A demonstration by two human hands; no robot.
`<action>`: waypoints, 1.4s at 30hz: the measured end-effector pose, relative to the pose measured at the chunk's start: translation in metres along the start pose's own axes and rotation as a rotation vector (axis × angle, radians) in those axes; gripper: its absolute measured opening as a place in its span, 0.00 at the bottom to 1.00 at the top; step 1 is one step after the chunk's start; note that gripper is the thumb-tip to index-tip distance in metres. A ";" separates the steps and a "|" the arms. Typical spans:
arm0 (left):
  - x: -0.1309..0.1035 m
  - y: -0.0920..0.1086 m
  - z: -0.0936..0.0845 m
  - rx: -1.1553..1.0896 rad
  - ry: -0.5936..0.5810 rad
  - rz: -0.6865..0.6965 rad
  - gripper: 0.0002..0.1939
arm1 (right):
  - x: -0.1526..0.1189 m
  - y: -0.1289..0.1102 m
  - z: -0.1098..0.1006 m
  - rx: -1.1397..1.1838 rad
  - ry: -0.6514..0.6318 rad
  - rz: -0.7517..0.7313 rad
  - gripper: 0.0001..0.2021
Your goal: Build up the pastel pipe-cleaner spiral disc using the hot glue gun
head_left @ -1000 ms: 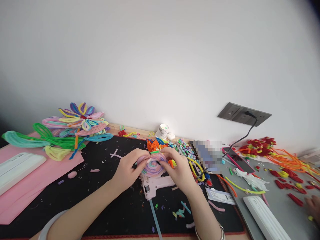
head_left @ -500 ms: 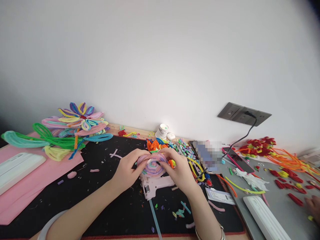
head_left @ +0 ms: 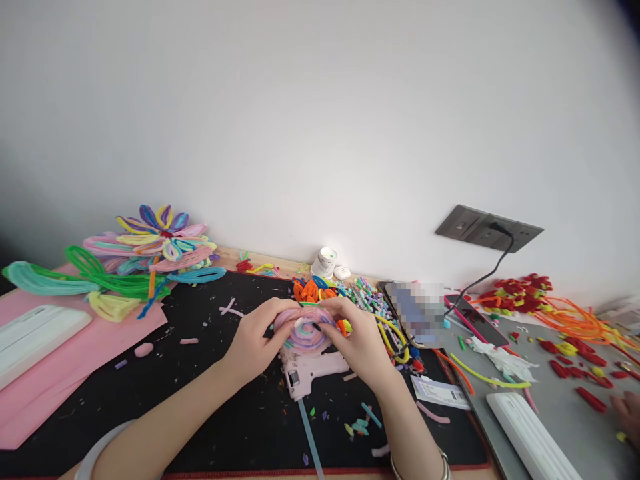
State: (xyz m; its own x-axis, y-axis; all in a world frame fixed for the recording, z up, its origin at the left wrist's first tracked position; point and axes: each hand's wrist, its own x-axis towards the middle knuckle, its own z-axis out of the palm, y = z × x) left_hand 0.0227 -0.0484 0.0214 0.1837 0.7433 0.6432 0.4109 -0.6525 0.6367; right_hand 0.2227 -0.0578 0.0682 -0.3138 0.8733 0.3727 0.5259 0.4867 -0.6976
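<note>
Between my two hands is a spiral coil of pastel pink, lilac and mint pipe cleaners [head_left: 306,331]. My left hand [head_left: 260,337] pinches its left rim with thumb and fingers. On the right rim, my right hand [head_left: 356,333] is closed the same way, its thumb on the coil's face. Just below the coil lies a pale pink glue gun [head_left: 315,373], partly covered by it, with a translucent bluish glue stick [head_left: 310,437] sticking out of its rear. Behind my hands are orange pipe cleaner pieces [head_left: 311,291].
A pipe cleaner flower [head_left: 163,237] and a white case [head_left: 43,337] are at left on pink paper [head_left: 100,357]. A paper cup [head_left: 325,262] stands by the wall. Phones, red pieces [head_left: 590,399], another white case [head_left: 530,437] and another person's hand [head_left: 627,413] are at right.
</note>
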 end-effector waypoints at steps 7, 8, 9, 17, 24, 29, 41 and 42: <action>-0.005 -0.006 0.003 -0.021 0.015 -0.034 0.09 | 0.001 0.000 -0.001 -0.013 -0.001 -0.012 0.11; -0.006 -0.008 0.004 -0.024 0.026 -0.034 0.09 | 0.001 -0.001 -0.001 -0.016 -0.001 -0.011 0.11; -0.007 -0.009 0.005 -0.024 0.039 -0.035 0.10 | 0.001 -0.001 -0.001 -0.018 -0.003 -0.010 0.11; -0.003 -0.002 0.002 0.009 0.024 -0.055 0.10 | 0.001 -0.002 -0.002 -0.013 -0.006 -0.002 0.11; -0.001 0.000 0.001 -0.014 0.029 -0.060 0.07 | 0.000 -0.001 -0.002 -0.015 -0.005 0.003 0.11; -0.002 -0.002 0.002 -0.049 0.015 -0.076 0.07 | 0.000 -0.001 -0.002 -0.014 -0.012 -0.003 0.11; -0.003 -0.002 0.002 -0.069 0.008 -0.080 0.06 | 0.001 -0.002 -0.003 -0.012 -0.019 0.002 0.11; -0.003 -0.002 0.002 -0.072 0.005 -0.080 0.05 | 0.001 -0.002 -0.003 -0.011 -0.018 0.001 0.11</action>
State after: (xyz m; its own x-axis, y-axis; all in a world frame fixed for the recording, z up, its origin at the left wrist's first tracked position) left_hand 0.0228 -0.0491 0.0173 0.1482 0.7930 0.5909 0.3593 -0.5999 0.7149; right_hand 0.2239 -0.0574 0.0716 -0.3270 0.8732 0.3612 0.5352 0.4862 -0.6908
